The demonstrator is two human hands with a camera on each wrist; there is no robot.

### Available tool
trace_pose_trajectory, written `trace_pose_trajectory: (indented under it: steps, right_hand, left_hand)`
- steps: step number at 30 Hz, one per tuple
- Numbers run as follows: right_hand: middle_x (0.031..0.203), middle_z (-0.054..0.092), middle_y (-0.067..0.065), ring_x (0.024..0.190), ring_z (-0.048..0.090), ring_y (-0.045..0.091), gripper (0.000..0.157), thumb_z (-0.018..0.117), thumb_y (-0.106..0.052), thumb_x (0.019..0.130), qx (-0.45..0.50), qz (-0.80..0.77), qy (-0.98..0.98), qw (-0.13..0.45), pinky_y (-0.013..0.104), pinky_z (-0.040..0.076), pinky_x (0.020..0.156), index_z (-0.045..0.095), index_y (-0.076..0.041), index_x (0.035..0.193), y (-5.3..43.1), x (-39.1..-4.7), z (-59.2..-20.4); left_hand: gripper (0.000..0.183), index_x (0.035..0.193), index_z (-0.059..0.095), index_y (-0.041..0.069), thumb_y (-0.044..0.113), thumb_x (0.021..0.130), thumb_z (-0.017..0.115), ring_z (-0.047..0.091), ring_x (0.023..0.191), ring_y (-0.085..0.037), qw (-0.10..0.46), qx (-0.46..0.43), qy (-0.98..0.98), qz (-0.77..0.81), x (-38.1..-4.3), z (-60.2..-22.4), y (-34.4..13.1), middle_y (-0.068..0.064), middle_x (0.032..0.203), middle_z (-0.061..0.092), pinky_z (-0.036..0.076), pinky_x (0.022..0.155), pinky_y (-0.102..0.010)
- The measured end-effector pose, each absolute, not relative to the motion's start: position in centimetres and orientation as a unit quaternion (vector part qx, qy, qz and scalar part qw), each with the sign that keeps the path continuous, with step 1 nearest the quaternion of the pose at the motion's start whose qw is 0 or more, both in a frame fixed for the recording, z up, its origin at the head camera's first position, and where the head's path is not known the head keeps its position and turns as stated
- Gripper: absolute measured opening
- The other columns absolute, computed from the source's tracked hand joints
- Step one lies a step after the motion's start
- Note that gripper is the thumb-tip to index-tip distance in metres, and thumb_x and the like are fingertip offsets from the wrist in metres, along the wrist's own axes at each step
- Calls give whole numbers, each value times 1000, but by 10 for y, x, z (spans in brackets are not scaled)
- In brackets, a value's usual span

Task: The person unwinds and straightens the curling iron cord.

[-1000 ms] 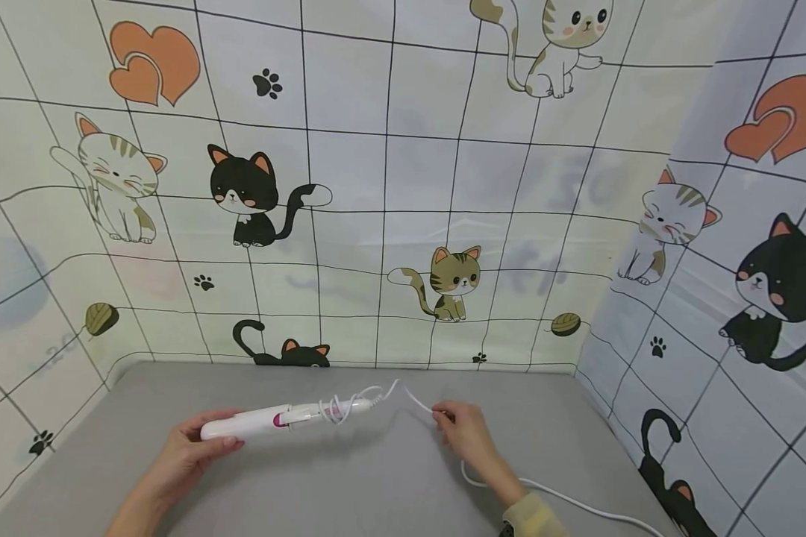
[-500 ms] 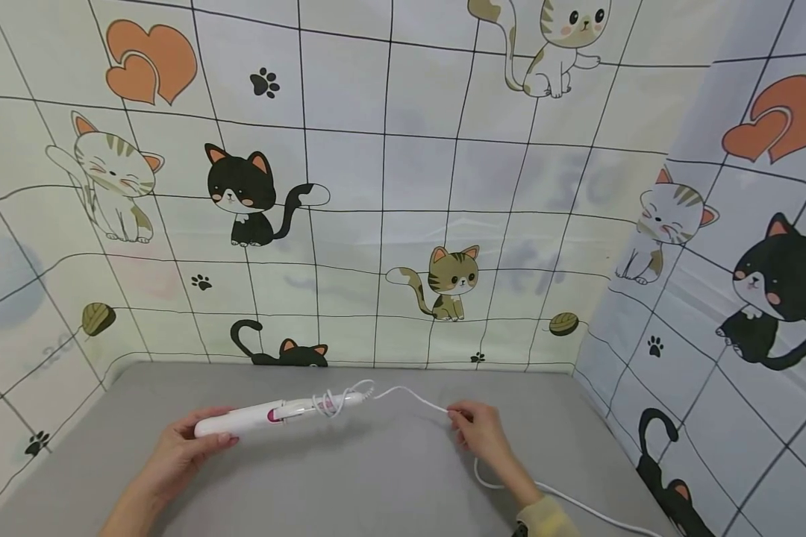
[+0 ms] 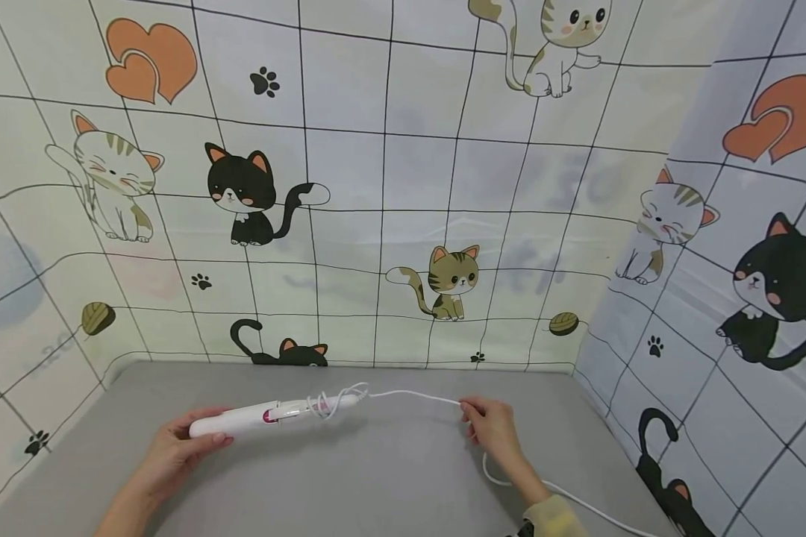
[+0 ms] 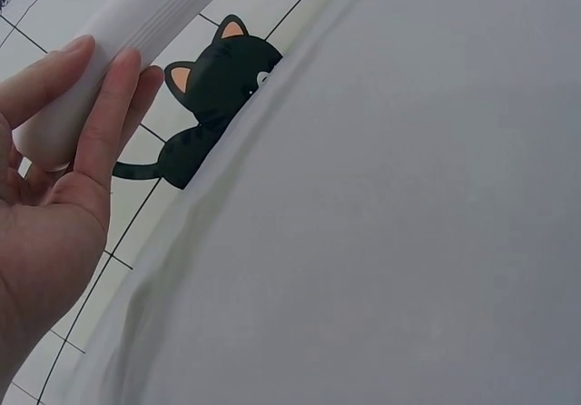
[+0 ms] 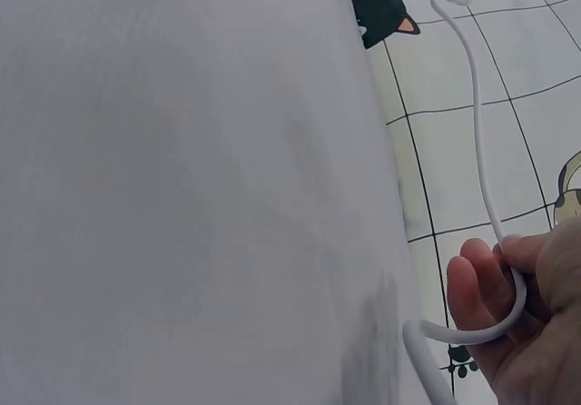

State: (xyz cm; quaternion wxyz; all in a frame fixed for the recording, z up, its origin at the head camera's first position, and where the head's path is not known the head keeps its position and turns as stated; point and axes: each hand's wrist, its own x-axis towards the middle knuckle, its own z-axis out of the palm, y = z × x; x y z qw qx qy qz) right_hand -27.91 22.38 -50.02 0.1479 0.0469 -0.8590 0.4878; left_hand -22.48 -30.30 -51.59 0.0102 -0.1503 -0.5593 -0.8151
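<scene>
A slim white hair straightener [image 3: 238,421] with pink accents lies across the head view, tilted slightly up to the right. My left hand [image 3: 175,451] grips its wide left end between thumb and fingers; the left wrist view shows that rounded white end [image 4: 136,42] up close. White cord [image 3: 413,394] is looped several times around the narrow right end. From there a length runs almost straight to my right hand [image 3: 493,429], whose thumb and fingertips pinch it. Below this pinch the cord [image 5: 478,114] bends in a curve in the right wrist view.
Beneath both hands is a grey tabletop [image 3: 376,477]. The cord's free part trails over it toward the lower right edge. A cat-printed, grid-lined cloth [image 3: 349,239] hangs behind the table and along its sides.
My right hand has moved to the right, pulling the cord between the hands longer and straighter. The left hand, with the straightener, has shifted slightly left.
</scene>
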Motion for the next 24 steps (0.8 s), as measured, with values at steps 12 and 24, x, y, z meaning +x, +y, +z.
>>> trace_pose_trajectory:
  steps: [12, 24]
  right_hand:
    - [72, 69, 16, 44, 59, 12, 14, 64, 3, 97, 22, 535, -837, 113, 32, 57, 37, 73, 11, 104, 201, -276, -502]
    - [83, 73, 8, 70, 67, 15, 17, 68, -10, 98, 50, 446, -884, 131, 24, 58, 58, 75, 4, 104, 200, -284, -498]
  left_hand:
    - [47, 124, 72, 0, -27, 90, 55, 66, 106, -17, 23, -117, -543, -831, -226, -515, -303, -2, 120, 71, 62, 90, -37]
    - [47, 126, 70, -3, -28, 90, 53, 67, 107, -19, 15, -152, -536, -830, -226, -514, -304, -3, 122, 71, 61, 91, -38]
